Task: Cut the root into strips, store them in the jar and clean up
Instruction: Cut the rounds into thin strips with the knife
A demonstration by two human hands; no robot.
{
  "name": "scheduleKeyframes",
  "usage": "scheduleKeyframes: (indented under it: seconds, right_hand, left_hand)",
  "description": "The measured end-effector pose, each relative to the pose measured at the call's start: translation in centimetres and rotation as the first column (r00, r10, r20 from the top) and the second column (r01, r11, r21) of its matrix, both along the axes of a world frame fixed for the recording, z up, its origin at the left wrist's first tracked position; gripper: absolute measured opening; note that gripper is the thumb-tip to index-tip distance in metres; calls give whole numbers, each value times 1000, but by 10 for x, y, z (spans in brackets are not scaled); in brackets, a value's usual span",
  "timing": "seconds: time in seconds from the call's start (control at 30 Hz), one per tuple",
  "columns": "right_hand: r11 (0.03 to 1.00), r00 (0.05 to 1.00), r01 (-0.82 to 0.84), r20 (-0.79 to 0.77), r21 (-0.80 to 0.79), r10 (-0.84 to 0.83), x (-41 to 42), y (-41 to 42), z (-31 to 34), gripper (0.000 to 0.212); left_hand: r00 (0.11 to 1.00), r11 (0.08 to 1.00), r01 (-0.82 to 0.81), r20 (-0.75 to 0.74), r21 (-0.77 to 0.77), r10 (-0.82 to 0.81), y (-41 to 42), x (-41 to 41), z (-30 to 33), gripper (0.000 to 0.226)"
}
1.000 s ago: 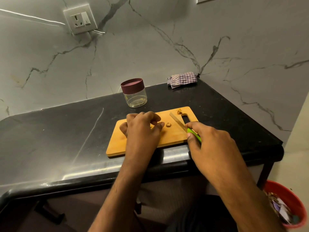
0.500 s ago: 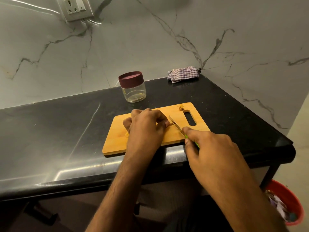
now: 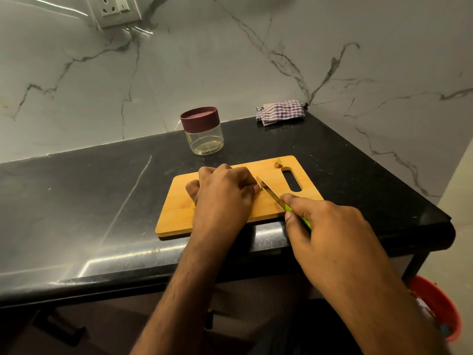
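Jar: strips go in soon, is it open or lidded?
Lidded: the maroon lid sits on the upright jar.

Two bare forearms reach in from the bottom of the view, each ending in a bare hand. No sleeve shows anywhere along either forearm up to where the picture cuts them off. The left hand (image 3: 225,198) wears no ring, glove or bandage, and its wrist carries no watch or band. The right hand (image 3: 330,242) is likewise without rings or gloves, its wrist plain. Fine dark hair is visible on the left forearm. The fingernails that show are short.
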State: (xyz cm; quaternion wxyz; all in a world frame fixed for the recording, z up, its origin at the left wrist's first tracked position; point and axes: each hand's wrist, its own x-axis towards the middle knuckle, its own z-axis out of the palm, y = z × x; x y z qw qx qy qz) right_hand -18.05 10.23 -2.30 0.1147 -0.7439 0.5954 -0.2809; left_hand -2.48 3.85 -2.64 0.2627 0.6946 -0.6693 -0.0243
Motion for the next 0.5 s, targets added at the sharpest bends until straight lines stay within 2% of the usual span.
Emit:
scheduleKeyframes:
  seconds: [0.13, 0.27, 0.43, 0.5]
  right_hand:
    - [1000, 1000, -7, -14, 9, 7, -1, 3, 4, 43]
    - [998, 998, -27, -48, 50, 30, 0, 3, 6, 41]
    - [999, 993, 3, -115, 44, 2, 6, -10, 0, 36]
    - [994, 991, 11, -133, 113, 5, 12, -18, 1, 41]
  left_hand:
    - [999, 999, 21, 35, 30, -22, 0, 1, 1, 15]
    - [999, 999, 30, 31, 37, -31, 0, 2, 2, 2]
    - [999, 996, 39, -17, 79, -37, -4, 3, 7, 6]
    - [999, 997, 33, -31, 66, -31, -4, 4, 5, 4]
